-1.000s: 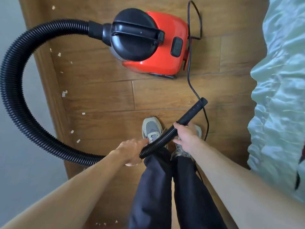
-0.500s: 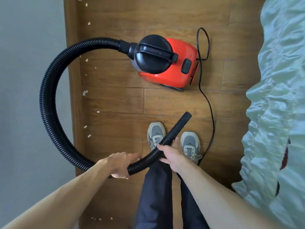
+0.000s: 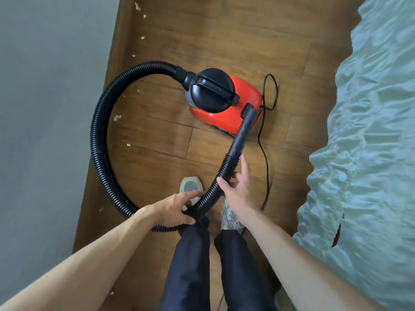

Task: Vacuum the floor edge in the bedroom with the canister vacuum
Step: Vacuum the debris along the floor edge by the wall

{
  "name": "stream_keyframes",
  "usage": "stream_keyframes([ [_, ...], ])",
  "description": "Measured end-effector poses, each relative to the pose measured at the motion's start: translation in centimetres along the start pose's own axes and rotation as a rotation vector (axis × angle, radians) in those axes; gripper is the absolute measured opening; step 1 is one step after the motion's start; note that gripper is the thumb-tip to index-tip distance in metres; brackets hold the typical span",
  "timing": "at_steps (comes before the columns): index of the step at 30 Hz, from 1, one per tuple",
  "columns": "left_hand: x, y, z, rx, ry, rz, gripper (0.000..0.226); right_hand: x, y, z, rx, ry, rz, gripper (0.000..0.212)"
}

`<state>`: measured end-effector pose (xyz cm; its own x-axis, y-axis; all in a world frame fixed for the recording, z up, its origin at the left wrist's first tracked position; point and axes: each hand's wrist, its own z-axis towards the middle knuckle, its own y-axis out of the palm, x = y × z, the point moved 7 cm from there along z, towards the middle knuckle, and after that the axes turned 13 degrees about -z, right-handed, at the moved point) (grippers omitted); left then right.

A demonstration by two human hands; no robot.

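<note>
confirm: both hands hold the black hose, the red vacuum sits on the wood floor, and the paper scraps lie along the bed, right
One error: the head view shows the paper scraps along the wall, not the bed. The rest stands: left hand and right hand hold the black hose, and the red vacuum sits on the wood floor.

Glossy red plastic canister (image 3: 244, 102); ribbed matt black plastic hose (image 3: 98, 140); grained wood-look floor (image 3: 224, 41); shiny, rumpled satin-like bedspread (image 3: 370, 142).
</note>
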<state>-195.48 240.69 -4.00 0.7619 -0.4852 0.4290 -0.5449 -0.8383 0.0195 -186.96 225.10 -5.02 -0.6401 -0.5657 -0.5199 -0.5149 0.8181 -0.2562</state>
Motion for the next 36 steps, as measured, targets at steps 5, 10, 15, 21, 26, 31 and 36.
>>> stream_keyframes([
  [5, 3.8, -0.3, 0.3, 0.078, 0.071, -0.176, 0.072, -5.5, -3.1, 0.6, 0.023, -0.248, -0.119, 0.087],
  [10, 4.5, -1.8, -0.2, 0.116, 0.090, -0.330, 0.072, -9.4, -3.3, 1.3, -0.188, -0.378, -0.171, 0.099],
  [15, 4.3, -2.7, -0.6, 0.132, 0.127, -0.324, 0.078, -11.3, -2.3, 1.4, -0.332, -0.394, -0.197, 0.099],
  [21, 3.4, -3.9, -2.3, 0.181, 0.177, -0.288, 0.082, -13.2, 0.7, 0.6, -0.335, -0.448, -0.237, 0.098],
  [26, 1.2, -5.5, -4.3, 0.255, 0.208, -0.280, 0.085, -14.4, 3.7, -0.1, -0.317, -0.487, -0.273, 0.097],
  [31, -0.7, -7.3, -6.7, 0.443, 0.265, -0.305, 0.069, -16.5, 6.8, -1.3, -0.271, -0.585, -0.338, 0.097],
  [36, -3.1, -8.4, -9.3, 0.692, 0.331, -0.439, 0.050, -20.3, 11.1, -4.1, -0.284, -0.774, -0.470, 0.094],
])
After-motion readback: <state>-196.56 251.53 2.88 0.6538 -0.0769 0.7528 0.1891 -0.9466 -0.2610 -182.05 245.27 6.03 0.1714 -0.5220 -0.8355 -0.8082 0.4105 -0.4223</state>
